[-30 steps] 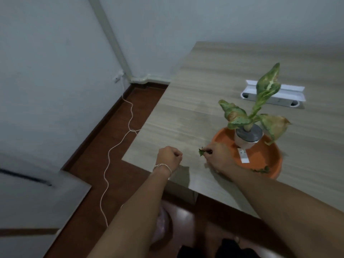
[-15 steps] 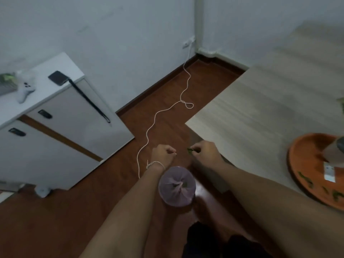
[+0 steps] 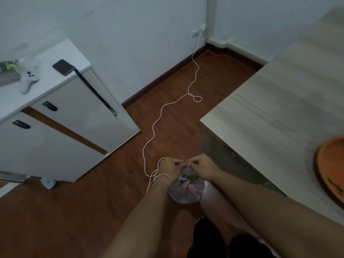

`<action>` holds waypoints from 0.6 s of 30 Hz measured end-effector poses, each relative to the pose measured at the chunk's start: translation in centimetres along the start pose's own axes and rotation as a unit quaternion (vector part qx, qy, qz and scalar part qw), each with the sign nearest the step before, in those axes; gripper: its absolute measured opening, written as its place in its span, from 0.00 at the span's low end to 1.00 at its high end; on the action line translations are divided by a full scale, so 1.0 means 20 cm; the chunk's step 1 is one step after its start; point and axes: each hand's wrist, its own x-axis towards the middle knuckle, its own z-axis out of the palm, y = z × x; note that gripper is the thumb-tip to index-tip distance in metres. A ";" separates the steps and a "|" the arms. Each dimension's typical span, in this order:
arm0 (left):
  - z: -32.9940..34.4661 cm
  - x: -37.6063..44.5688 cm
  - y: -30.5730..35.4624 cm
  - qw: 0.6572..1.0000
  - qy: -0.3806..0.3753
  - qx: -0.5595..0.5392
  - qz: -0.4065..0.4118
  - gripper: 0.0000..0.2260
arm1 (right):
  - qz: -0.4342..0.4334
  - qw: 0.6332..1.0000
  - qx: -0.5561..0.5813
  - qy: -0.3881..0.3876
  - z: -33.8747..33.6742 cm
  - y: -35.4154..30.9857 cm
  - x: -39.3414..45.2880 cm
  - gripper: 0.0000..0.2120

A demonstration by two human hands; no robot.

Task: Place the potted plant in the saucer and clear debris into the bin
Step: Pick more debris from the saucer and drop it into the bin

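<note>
Both hands, left hand (image 3: 169, 168) and right hand (image 3: 202, 167), pinch fingertips together over the bin (image 3: 186, 189); I cannot tell what they pinch; white cable (image 3: 158, 116) at eleven o'clock, orange saucer (image 3: 330, 164) at three.

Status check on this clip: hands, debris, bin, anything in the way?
Left hand and right hand together above bin, fingertips pinched. Leaf scraps visible in bin. More debris in saucer. White cable trails beside bin.

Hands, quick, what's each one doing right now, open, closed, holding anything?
Left hand: fingers curled above the bin; whether it holds anything cannot be told.
Right hand: fingertips pinched above the bin; contents cannot be told.
</note>
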 end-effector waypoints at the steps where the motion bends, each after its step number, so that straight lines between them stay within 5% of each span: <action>1: 0.00 0.00 -0.01 1.000 0.001 0.005 0.001 0.11 | 0.004 1.000 0.003 -0.003 0.01 0.01 0.00 0.10; 9: 0.07 0.01 -0.02 0.999 0.003 0.051 -0.010 0.11 | 0.080 0.996 0.031 0.036 -0.14 0.22 -0.14 0.13; 18: 0.22 0.06 0.36 0.994 0.024 0.093 0.056 0.15 | 0.112 0.961 0.129 0.220 -0.61 0.58 -0.51 0.10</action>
